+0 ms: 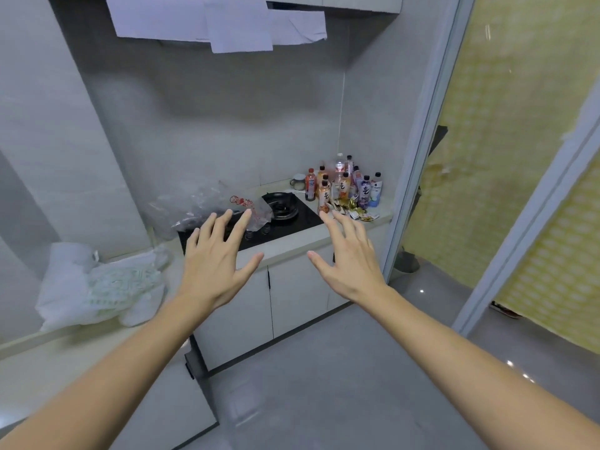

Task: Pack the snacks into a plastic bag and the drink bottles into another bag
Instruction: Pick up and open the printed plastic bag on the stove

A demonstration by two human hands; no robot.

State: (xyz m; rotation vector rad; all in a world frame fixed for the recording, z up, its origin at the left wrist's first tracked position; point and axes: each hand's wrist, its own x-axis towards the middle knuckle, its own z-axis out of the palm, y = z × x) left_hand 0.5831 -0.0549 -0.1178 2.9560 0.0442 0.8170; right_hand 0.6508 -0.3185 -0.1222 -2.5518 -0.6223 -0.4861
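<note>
A: What are the fingers doing?

B: On the left hand (217,262) the fingers (224,224) are spreading wide, released, grasping nothing. The right hand (352,262) is matching it, fingers (342,226) splayed and empty. Both palms are facing down and forward, with bare forearms stretching out from the bottom corners.

A: What are they hiding?

B: The left fingertips are overlapping the near edge of a clear plastic bag (207,203) with red print, which is lying crumpled over the left part of the black stove (285,219). The right fingertips are covering part of the stove's right edge. Whether either hand is touching anything, I cannot tell.

A: And the task's things?

B: The drink bottles (344,183) are standing upright, clustered in the far right corner of the bench (292,241). The snacks (354,207) are lying in a small pile just in front of them; the wrappers are too small to read. A white mug (297,182) is sitting just left of the bottles.

A: The rest?

B: A white bag (97,287) with green print is slumping on the lower bench at left. Grey walls are enclosing the nook, with pale cabinet doors (285,303) below and a glossy grey floor (324,384).
</note>
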